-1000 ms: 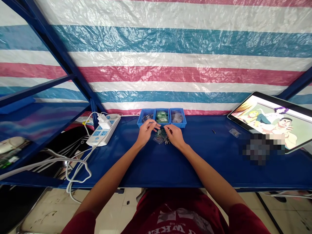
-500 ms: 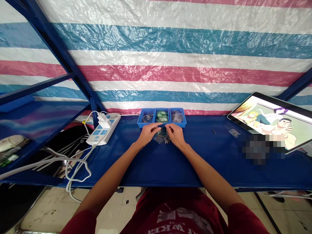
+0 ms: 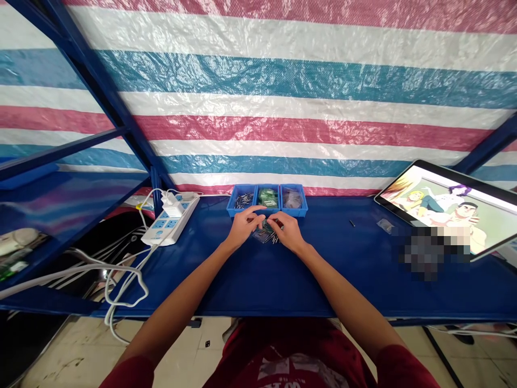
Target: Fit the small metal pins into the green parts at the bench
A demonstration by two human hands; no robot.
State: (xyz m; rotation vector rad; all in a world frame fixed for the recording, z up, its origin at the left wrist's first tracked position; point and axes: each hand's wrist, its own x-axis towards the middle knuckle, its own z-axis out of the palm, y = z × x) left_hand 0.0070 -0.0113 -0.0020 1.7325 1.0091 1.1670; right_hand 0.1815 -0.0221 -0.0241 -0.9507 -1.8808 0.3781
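Observation:
My left hand (image 3: pixel 244 225) and my right hand (image 3: pixel 288 230) meet over the desk, just in front of a blue three-part tray (image 3: pixel 267 212). The fingertips of both pinch together at something small that I cannot make out. The left index finger points out above its thumb. Beneath the fingers lie thin metal pins (image 3: pixel 276 237), screw-like in shape, and a clear plastic bag (image 3: pixel 261 235), both partly covered by the hands. In the tray are similar metal pieces (image 3: pixel 244 200) at left, green packets (image 3: pixel 268 197) in the middle, and clear plastic bags (image 3: pixel 291 198) at right.
A white power strip (image 3: pixel 172 218) with cables stands left on the blue desk (image 3: pixel 266 285). To the right are a single dark pin (image 3: pixel 352 223), a small clear bag (image 3: pixel 385 225) and a tablet (image 3: pixel 448 205) showing a cartoon. Blue frame bars rise at both sides.
My right hand has moved left, so the fingertips of both hands now come together over the pins. The view has tilted up slightly.

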